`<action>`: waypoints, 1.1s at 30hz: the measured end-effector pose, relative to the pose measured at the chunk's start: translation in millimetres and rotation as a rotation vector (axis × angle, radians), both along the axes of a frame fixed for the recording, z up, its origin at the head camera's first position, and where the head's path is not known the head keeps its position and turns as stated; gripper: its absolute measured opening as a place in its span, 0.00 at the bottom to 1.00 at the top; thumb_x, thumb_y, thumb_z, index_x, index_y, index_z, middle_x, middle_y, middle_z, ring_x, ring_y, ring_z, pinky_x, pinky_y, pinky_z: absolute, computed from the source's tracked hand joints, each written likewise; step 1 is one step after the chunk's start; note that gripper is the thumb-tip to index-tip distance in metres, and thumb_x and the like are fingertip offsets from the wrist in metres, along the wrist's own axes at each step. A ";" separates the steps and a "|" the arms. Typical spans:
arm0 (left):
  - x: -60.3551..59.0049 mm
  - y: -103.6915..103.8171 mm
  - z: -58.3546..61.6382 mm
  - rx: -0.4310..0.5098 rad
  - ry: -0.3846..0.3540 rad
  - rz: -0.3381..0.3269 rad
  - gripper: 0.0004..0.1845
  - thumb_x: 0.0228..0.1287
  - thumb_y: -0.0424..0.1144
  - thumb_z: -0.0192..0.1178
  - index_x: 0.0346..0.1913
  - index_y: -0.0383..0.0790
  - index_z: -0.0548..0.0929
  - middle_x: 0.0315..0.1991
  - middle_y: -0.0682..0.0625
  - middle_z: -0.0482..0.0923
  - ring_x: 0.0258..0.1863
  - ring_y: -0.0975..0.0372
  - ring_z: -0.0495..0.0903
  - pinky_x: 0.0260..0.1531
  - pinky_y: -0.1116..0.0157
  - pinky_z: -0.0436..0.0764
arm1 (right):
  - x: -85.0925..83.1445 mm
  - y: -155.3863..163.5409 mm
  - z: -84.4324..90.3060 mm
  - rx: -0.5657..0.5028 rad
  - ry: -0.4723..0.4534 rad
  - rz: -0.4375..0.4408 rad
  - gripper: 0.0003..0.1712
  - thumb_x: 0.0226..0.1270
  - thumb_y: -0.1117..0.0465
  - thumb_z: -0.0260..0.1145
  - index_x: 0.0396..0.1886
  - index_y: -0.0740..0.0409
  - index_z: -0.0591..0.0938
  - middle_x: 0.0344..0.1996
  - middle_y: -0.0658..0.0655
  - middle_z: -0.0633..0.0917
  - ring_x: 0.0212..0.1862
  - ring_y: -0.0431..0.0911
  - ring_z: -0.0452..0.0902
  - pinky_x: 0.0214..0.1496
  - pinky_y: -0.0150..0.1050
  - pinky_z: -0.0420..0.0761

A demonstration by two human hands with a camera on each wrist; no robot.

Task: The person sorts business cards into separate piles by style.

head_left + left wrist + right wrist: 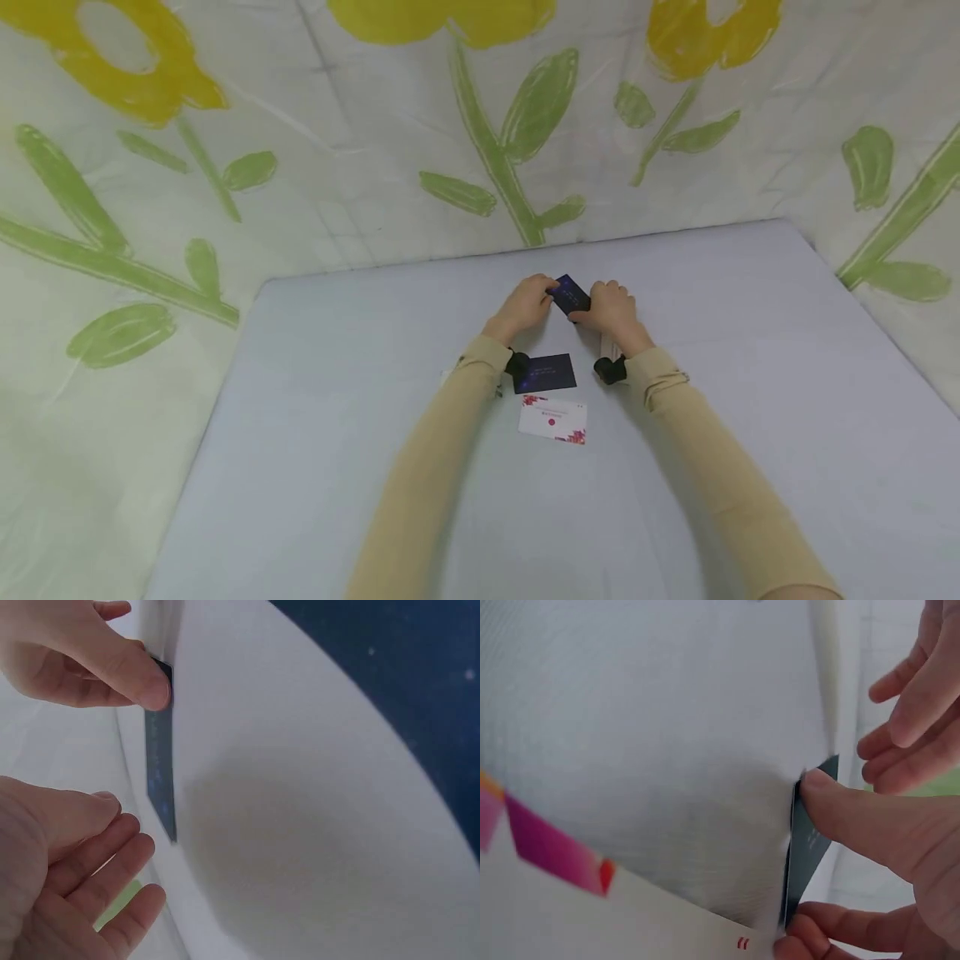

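White card (553,419) with red corners lies low centre, a dark card (545,372) just above it between the wrists. Farther up at frame centre, right hand (613,309) pinches a dark blue card (570,295) by thumb and finger. Its long axis tilts from upper left to lower right; left hand (527,302) sits relaxed and loose at its left end, about equally near.

Print on the white card (553,419) and both dark cards (545,372) is too small to read.

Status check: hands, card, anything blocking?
Right hand pinches dark card on edge, above the table. Left hand open at the card's other end; contact unclear. Second dark card and white card flat between wrists, nothing blocking.
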State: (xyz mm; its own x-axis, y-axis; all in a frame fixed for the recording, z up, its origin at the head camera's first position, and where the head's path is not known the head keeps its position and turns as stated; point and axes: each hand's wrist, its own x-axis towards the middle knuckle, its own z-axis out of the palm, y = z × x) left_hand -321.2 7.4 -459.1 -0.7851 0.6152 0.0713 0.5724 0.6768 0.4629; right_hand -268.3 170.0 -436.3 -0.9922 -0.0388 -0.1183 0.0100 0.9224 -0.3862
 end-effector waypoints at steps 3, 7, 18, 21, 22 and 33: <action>-30.6 2.8 -41.5 0.002 0.035 0.002 0.17 0.69 0.33 0.48 0.58 0.35 0.75 0.56 0.43 0.73 0.58 0.56 0.70 0.60 0.66 0.64 | 1.1 -1.7 -1.3 -0.023 0.009 0.001 0.29 0.55 0.49 0.68 0.37 0.74 0.73 0.39 0.74 0.74 0.45 0.66 0.70 0.46 0.60 0.70; -55.7 2.6 -79.8 -0.044 0.095 0.013 0.18 0.69 0.37 0.48 0.60 0.40 0.73 0.58 0.47 0.72 0.59 0.58 0.68 0.61 0.67 0.63 | 0.3 -3.0 -2.1 -0.053 0.001 0.038 0.28 0.54 0.50 0.69 0.39 0.72 0.75 0.38 0.70 0.75 0.43 0.62 0.71 0.45 0.58 0.70; 10.0 -6.5 18.5 -0.150 -0.060 0.026 0.23 0.63 0.32 0.58 0.61 0.31 0.71 0.57 0.40 0.70 0.59 0.53 0.67 0.60 0.65 0.64 | -2.8 3.1 1.9 -0.122 -0.041 0.139 0.29 0.51 0.56 0.71 0.48 0.69 0.75 0.44 0.69 0.75 0.47 0.61 0.70 0.50 0.60 0.67; 9.0 -9.6 21.1 -0.175 -0.088 0.013 0.25 0.61 0.34 0.61 0.60 0.31 0.71 0.56 0.40 0.70 0.56 0.54 0.69 0.59 0.65 0.65 | -3.3 4.6 1.8 -0.153 -0.050 0.152 0.29 0.50 0.58 0.72 0.50 0.66 0.75 0.46 0.69 0.75 0.48 0.61 0.69 0.51 0.59 0.66; 8.4 -10.5 21.8 -0.179 -0.100 0.013 0.25 0.60 0.35 0.62 0.60 0.32 0.72 0.55 0.40 0.70 0.54 0.54 0.69 0.58 0.65 0.66 | -3.1 4.9 1.7 -0.167 -0.047 0.160 0.29 0.50 0.59 0.72 0.51 0.66 0.75 0.47 0.69 0.75 0.48 0.61 0.69 0.51 0.59 0.66; 21.3 -27.1 21.8 -0.023 -0.095 0.097 0.14 0.56 0.32 0.65 0.45 0.32 0.79 0.43 0.41 0.76 0.43 0.54 0.74 0.47 0.63 0.72 | 5.7 0.5 -2.7 -0.399 0.102 0.177 0.18 0.51 0.73 0.67 0.43 0.72 0.75 0.41 0.70 0.76 0.43 0.61 0.73 0.47 0.51 0.73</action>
State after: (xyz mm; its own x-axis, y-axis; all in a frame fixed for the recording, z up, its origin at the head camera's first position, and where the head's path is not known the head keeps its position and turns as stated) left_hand -299.8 -19.7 -437.3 -0.8437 0.5364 -0.0191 0.4578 0.7379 0.4959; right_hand -262.7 170.6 -439.0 -0.9721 -0.2314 0.0384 -0.1908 0.6850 -0.7031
